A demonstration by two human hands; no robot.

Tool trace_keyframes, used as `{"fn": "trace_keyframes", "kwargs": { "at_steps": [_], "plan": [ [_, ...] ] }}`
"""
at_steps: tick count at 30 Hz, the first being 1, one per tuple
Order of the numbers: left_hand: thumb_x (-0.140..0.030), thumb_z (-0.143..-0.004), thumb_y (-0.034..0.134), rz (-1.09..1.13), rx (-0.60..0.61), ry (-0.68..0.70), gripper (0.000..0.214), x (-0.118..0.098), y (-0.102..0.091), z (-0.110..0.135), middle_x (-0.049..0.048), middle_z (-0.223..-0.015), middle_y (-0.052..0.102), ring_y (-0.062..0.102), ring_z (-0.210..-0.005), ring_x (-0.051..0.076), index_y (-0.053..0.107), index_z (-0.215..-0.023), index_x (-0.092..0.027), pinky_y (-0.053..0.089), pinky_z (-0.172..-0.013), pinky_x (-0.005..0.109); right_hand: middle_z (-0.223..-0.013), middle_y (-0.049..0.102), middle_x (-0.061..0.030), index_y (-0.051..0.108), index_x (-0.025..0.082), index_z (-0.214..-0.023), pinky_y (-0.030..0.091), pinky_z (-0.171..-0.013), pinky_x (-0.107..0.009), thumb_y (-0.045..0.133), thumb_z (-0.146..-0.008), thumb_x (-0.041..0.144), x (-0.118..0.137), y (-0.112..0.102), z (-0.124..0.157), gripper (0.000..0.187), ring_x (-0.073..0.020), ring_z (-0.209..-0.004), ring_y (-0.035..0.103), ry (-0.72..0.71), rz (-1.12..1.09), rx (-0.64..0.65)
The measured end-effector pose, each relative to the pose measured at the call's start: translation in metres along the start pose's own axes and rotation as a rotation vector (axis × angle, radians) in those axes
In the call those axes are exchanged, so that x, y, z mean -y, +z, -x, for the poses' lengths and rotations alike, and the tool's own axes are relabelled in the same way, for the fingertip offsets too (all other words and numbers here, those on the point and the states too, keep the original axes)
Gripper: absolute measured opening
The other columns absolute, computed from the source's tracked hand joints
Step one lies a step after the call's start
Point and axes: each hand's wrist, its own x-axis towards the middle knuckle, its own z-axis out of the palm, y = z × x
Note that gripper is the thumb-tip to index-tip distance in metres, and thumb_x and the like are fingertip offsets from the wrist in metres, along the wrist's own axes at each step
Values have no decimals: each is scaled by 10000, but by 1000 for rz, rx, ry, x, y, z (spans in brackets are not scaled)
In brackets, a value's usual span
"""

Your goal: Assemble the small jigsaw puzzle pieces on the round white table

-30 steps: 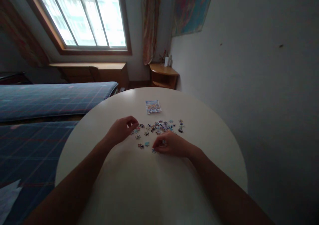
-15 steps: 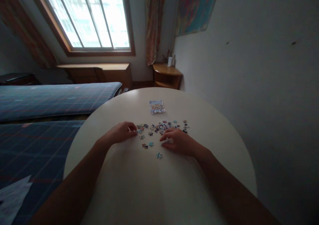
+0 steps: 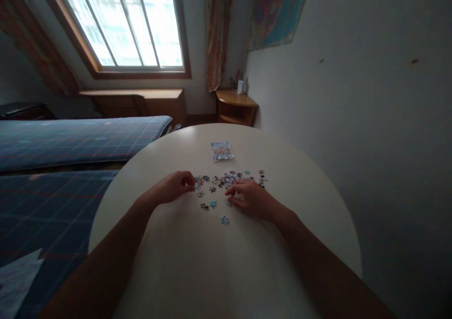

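Loose jigsaw puzzle pieces [image 3: 231,177] lie in a scattered heap on a round white table [image 3: 183,272]. My left hand [image 3: 176,186] rests at the heap's left edge, thumb and fingertips curled together; whatever is between them is too small to make out. Over the right part of the heap is my right hand [image 3: 247,197], its thumb and fingers apart. A small light-blue piece [image 3: 229,203] shows at the right thumb's tip. Nearer to me lie a blue piece [image 3: 213,204], some dark and brown pieces [image 3: 205,207] and a pale-blue piece [image 3: 225,220].
A printed picture packet [image 3: 222,151] lies beyond the heap. Left of the table are beds with plaid mattresses [image 3: 70,140], with paper sheets [image 3: 19,281] on the nearer one. A white wall [image 3: 353,121] runs along the right. A corner shelf [image 3: 236,98] stands behind.
My right hand's finger and thumb have moved slightly apart, and the light-blue piece at the thumb now shows. My left hand stays almost where it was. The whole view has shifted slightly.
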Motion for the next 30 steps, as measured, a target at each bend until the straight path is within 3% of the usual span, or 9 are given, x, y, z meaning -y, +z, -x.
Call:
{"fn": "trace_keyframes", "kwargs": {
  "at_steps": [6, 12, 17, 21, 24, 27, 30],
  "plan": [
    [-420, -812, 611, 217, -148, 38, 265, -19, 10, -4, 52, -854, 750, 659, -770, 183, 722, -888, -192, 494, -730, 289, -879, 729, -43, 735, 205, -993, 467, -806, -297, 681, -854, 213, 6, 3, -3, 150, -160, -815, 646, 6, -70, -88],
    [-441, -770, 718, 509, -20, 32, 280, -52, 42, 1, 49, -795, 752, 674, -718, 165, 712, -827, -167, 518, -663, 269, -902, 750, -49, 664, 183, -1156, 489, -766, -281, 644, -897, 319, 25, 3, -5, 294, -155, -807, 678, 64, -330, -181],
    [-410, -807, 703, 662, 39, 6, 258, -60, 52, 4, 73, -859, 769, 682, -701, 156, 669, -837, -156, 551, -681, 296, -895, 766, -42, 737, 190, -975, 498, -757, -267, 640, -900, 381, 22, -2, -4, 227, -151, -802, 686, 57, -412, -144],
    [-356, -844, 648, 603, 67, 24, 214, -60, 53, 4, 77, -872, 768, 679, -712, 158, 677, -891, -149, 541, -672, 287, -881, 772, -37, 756, 191, -967, 507, -744, -260, 648, -889, 337, 13, -8, -1, 197, -148, -779, 693, 73, -402, -72],
    [-328, -872, 608, 406, 31, 108, 189, -61, 52, 6, 52, -823, 753, 665, -717, 159, 703, -882, -164, 525, -682, 281, -881, 774, -45, 761, 179, -944, 512, -754, -262, 643, -877, 274, 11, -16, 2, 166, -153, -784, 701, 94, -376, -6],
    [-311, -870, 628, 150, -51, 243, 155, -63, 53, 11, 37, -861, 728, 658, -813, 186, 706, -935, -194, 520, -789, 326, -846, 769, -45, 763, 170, -931, 508, -722, -253, 629, -874, 246, 11, -25, 4, 164, -155, -767, 700, 120, -325, 111],
    [-336, -878, 652, 10, -92, 375, 208, -66, 58, 16, 56, -1034, 701, 626, -992, 226, 678, -1043, -212, 488, -921, 385, -814, 762, -35, 766, 176, -918, 491, -675, -243, 621, -865, 219, 10, -31, 7, 160, -147, -723, 684, 129, -262, 180]
  ]
}}
